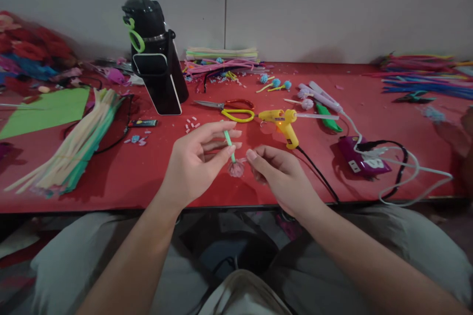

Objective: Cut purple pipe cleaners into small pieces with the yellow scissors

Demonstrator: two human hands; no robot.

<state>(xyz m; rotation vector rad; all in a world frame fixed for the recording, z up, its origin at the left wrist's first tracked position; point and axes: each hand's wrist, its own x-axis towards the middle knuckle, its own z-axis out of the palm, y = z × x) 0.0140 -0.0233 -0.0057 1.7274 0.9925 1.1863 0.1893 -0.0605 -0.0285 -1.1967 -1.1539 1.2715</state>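
My left hand [192, 160] pinches a light green pipe-cleaner stem [228, 140] between thumb and fingers. A small dusty-pink pom-like flower head [235, 169] hangs at the stem's lower end, over the front part of the red table. Just right of the flower, my right hand [283, 172] has its thumb and forefinger pressed together. A thin pale bit shows at those fingertips, too small to name. Beyond the hands lie a yellow glue gun [281, 120] with a clear glue stick in its back and scissors [232, 110] with red and yellow handles.
A black bottle [157, 44] with a phone [162, 88] against it stands back left. Bundled pipe cleaners [79, 142] lie at left. Blue pom flowers [276, 82] sit beyond the glue gun. At right, a purple power strip [364, 160] trails cables [410, 192] near the edge.
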